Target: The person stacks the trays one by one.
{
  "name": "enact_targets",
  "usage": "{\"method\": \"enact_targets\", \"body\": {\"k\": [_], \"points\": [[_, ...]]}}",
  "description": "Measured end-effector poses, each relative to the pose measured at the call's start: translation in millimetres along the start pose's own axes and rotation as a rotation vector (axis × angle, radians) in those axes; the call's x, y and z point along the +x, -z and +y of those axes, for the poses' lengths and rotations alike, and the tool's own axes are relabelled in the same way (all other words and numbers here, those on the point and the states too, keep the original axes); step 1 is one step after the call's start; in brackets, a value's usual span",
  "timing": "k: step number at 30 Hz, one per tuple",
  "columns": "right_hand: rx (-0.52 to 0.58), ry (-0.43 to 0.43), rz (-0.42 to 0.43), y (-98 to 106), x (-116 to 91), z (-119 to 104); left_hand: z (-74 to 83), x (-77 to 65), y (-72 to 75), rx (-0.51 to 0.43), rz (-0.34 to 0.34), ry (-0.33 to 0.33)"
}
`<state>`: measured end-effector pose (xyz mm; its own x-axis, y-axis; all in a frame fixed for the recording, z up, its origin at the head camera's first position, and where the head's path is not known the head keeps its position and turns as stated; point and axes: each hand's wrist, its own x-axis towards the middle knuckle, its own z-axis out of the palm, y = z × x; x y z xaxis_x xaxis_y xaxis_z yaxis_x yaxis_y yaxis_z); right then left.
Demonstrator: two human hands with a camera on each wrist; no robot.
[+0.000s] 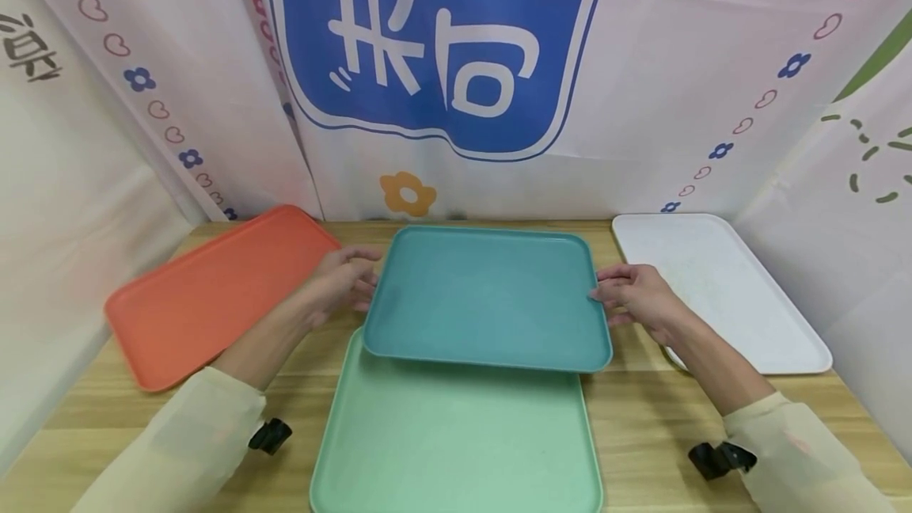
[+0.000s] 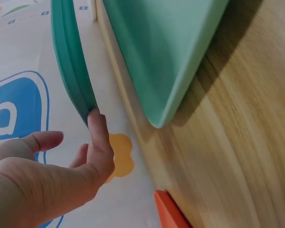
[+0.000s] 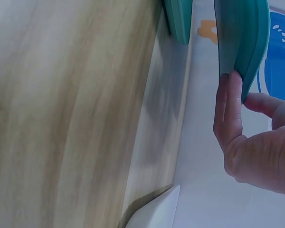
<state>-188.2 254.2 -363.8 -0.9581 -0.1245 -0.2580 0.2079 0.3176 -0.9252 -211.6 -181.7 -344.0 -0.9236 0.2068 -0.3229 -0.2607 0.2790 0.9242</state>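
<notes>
A teal tray (image 1: 492, 299) is held up above a light green tray (image 1: 470, 442), overlapping its far part in the head view. At the teal tray's left edge is my left hand (image 1: 342, 279); the left wrist view shows a fingertip against the underside and the thumb (image 2: 45, 140) apart from the rim. My right hand (image 1: 641, 299) grips the opposite edge, its fingers (image 3: 232, 102) beneath and its thumb at the rim. In the left wrist view, a gap shows between the teal tray and the light green tray (image 2: 180, 61).
An orange tray (image 1: 221, 295) lies slanted at the left, partly behind my left forearm. A white tray (image 1: 734, 299) lies at the right, near my right forearm. The wooden table (image 1: 655, 434) ends at a printed cloth (image 1: 655, 101) behind, with cloth walls on both sides.
</notes>
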Motion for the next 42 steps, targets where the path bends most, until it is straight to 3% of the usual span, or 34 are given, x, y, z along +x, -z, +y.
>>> {"method": "enact_targets", "body": {"k": [14,29,42], "points": [[0.006,0.008,-0.028,-10,-5,1,-7.1,-1.1,5.3,0.101,0.047,0.133],[-0.007,0.011,-0.042,-15,-6,-1,-13.1,-5.9,7.4,0.084,0.041,0.132],[-0.005,0.008,-0.052,-21,-7,3,-21.2,-11.7,8.3,0.123,0.047,0.041]]}}
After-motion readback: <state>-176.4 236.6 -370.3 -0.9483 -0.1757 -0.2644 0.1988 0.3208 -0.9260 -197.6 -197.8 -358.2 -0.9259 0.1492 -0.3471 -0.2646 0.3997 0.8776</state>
